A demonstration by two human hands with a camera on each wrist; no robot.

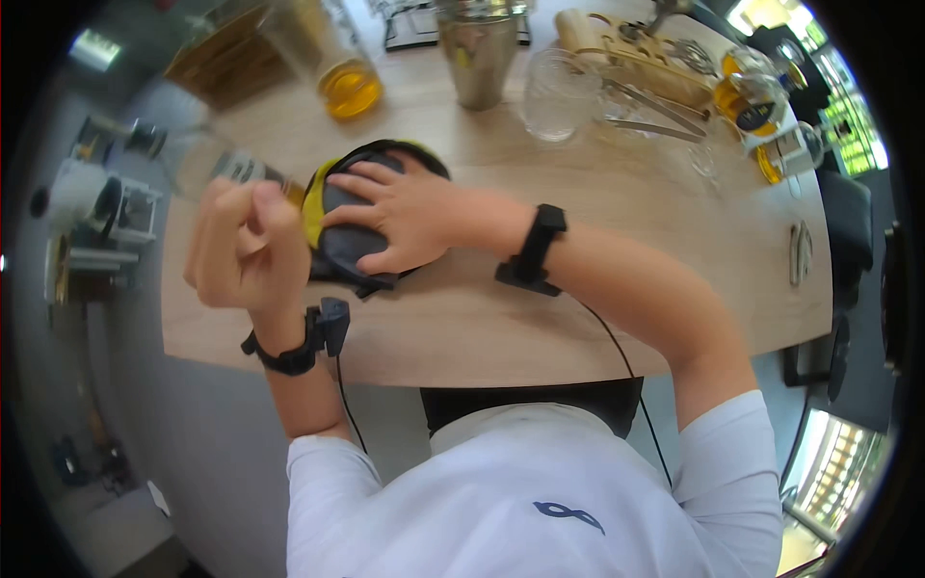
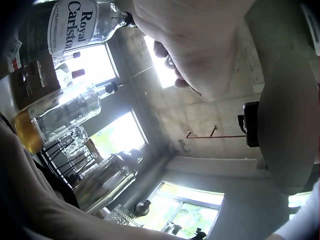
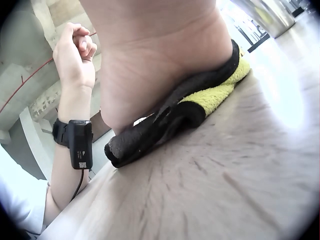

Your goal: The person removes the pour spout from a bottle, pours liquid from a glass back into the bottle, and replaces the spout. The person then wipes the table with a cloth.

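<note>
Fingers spread, the right hand (image 1: 409, 214) presses flat on a folded black, grey and yellow cloth (image 1: 316, 210) on the table's left half. In the right wrist view the palm (image 3: 155, 55) rests on the cloth (image 3: 215, 100), whose dark edge lies against the tabletop. The left hand (image 1: 246, 246) is raised left of the cloth with its fingers curled; nothing shows in its grasp. It appears curled too in the right wrist view (image 3: 75, 60). A labelled bottle (image 2: 74, 25) stands beyond the left hand (image 2: 195, 45), partly hidden by it in the head view.
At the back of the table (image 1: 501, 337) are a bottle of amber liquid (image 1: 350, 89), a metal shaker (image 1: 479, 58) and a clear glass (image 1: 561, 96). Tongs (image 1: 655, 111), a wooden rack and more bottles (image 1: 752, 101) lie or stand at back right. Cables hang from both wrists.
</note>
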